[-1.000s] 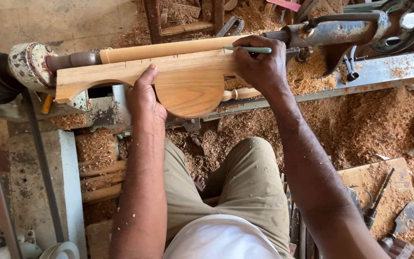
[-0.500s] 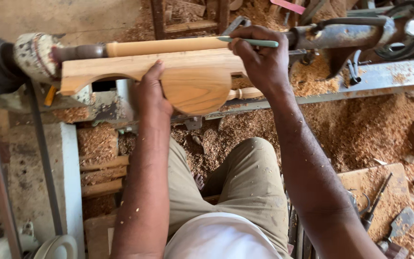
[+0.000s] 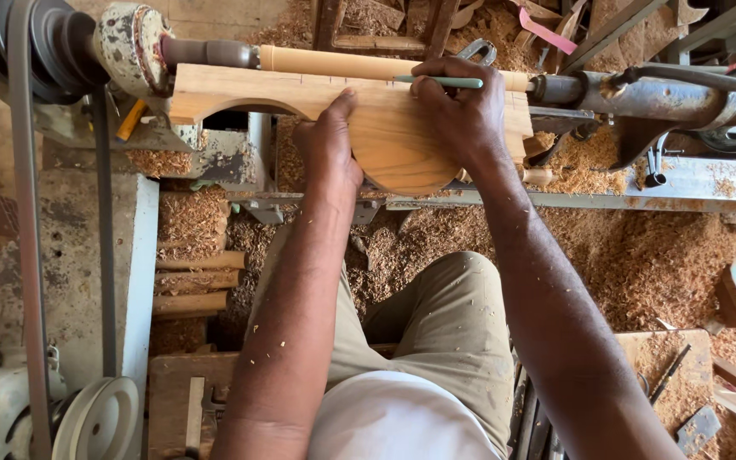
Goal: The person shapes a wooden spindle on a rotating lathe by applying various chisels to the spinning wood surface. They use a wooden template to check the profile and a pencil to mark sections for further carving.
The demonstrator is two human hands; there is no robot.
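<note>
While my right hand point(image 3: 462, 115) pinches the green pencil point(image 3: 440, 82), its tip has slid leftward along the top edge of the wooden template point(image 3: 385, 128) since a moment ago, now lying across the upper middle of the frame. My left hand point(image 3: 330, 145) stays clamped flat on the template, thumb up at its edge, pressing it against the pale turned spindle point(image 3: 334, 61) mounted in the lathe. The board has not shifted against the spindle, so I judge the marking is moving along. The belt pulley point(image 3: 40, 43) sits upper left, the tailstock point(image 3: 666, 94) upper right, sawdust point(image 3: 641, 264) below.
</note>
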